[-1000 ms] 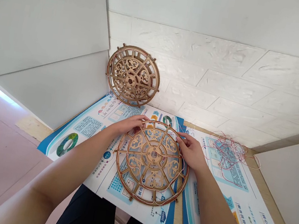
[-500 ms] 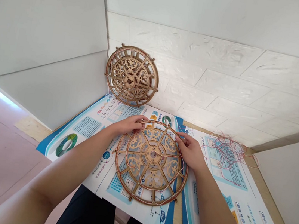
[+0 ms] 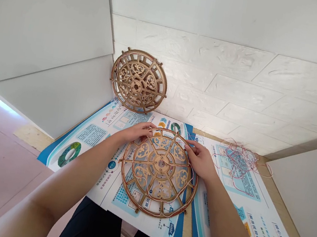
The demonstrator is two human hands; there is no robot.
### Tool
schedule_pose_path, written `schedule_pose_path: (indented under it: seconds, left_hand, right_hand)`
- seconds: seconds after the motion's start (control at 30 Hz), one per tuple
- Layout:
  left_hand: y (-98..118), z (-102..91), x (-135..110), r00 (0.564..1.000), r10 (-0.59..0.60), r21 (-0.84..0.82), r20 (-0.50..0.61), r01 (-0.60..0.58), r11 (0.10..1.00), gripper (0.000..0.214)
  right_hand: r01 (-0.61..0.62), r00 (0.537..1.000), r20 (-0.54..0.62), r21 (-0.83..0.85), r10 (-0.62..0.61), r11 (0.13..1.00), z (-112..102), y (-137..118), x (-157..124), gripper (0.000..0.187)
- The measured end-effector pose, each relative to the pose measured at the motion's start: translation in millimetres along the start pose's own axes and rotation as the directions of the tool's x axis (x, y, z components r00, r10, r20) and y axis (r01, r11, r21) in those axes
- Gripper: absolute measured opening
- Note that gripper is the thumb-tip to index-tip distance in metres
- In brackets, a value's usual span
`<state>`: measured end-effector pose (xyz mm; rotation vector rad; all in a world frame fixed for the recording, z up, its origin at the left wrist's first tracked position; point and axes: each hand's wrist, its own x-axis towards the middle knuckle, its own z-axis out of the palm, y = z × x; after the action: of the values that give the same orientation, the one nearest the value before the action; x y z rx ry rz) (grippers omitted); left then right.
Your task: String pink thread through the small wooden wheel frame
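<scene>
A round wooden openwork wheel (image 3: 159, 173) lies flat on printed posters in front of me, with thin copper wire running round its rim. My left hand (image 3: 136, 132) rests on the wheel's far left rim, fingers curled over it. At the far right rim my right hand (image 3: 200, 160) pinches the edge, where the wire passes.
A second wooden wheel (image 3: 138, 81) leans upright against the white brick-pattern wall at the back. A loose tangle of copper wire (image 3: 238, 158) lies on the posters (image 3: 92, 134) to the right. White panels close in the left and right sides. My dark trousers show below the table edge.
Both hands and the wheel keep their places; only the view has drifted slightly.
</scene>
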<state>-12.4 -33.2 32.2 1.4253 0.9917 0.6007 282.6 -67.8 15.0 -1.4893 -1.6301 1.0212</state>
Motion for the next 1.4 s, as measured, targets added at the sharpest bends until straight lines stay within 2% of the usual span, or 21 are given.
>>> schedule_pose_path:
  seconds: [0.13,0.23,0.37,0.5,0.63,0.73,0.87,1.0,1.1,1.4]
  left_hand:
    - [-0.1,-0.1,-0.1,1.0,0.008,0.027,0.01,-0.008,1.0,0.043]
    - [0.6,0.4,-0.4,1.0,-0.01,-0.03,0.0,0.01,1.0,0.039]
    - [2.2,0.7,-1.7,1.0,-0.012,0.045,-0.004,0.012,0.999,0.044]
    - [1.4,-0.5,-2.1,1.0,-0.019,-0.011,0.003,0.019,1.0,0.04]
    - [-1.2,-1.7,-0.3,1.0,-0.006,0.03,0.017,0.006,1.0,0.042]
    - [-1.0,-1.5,0.1,1.0,-0.012,-0.015,0.011,0.012,1.0,0.038]
    - [1.7,-0.6,-0.9,1.0,-0.013,0.057,0.0,0.013,0.998,0.042]
    - [3.6,0.2,-1.7,1.0,-0.004,0.018,0.004,0.004,1.0,0.041]
    - [3.5,0.4,-1.7,1.0,-0.003,0.065,0.005,0.003,0.998,0.045]
    - [-0.3,-1.3,0.0,1.0,0.003,0.021,0.006,-0.003,1.0,0.043]
  right_hand:
    - [0.011,1.0,-0.003,-0.015,-0.011,1.0,-0.7,-0.1,-0.7,0.06]
    - [0.032,0.999,0.002,-0.024,-0.032,0.999,-1.0,-0.9,-1.0,0.06]
    - [0.03,1.0,0.008,-0.028,-0.029,0.999,-0.9,-0.4,-0.6,0.058]
    - [0.018,1.0,0.006,-0.012,-0.018,1.0,-0.8,0.7,-0.3,0.056]
    - [0.018,1.0,-0.002,-0.035,-0.018,0.999,-0.7,0.3,-0.2,0.057]
    - [0.022,1.0,-0.002,-0.029,-0.022,0.999,-0.6,-0.8,-0.6,0.057]
    - [0.027,1.0,0.01,-0.025,-0.027,0.999,-0.8,-1.3,-1.3,0.056]
    - [0.025,1.0,0.005,-0.045,-0.025,0.999,-1.2,0.9,-0.8,0.055]
    - [0.027,1.0,0.014,-0.05,-0.026,0.998,-1.6,2.6,0.1,0.055]
    - [0.004,1.0,-0.004,-0.071,-0.004,0.997,-1.7,0.6,-0.4,0.052]
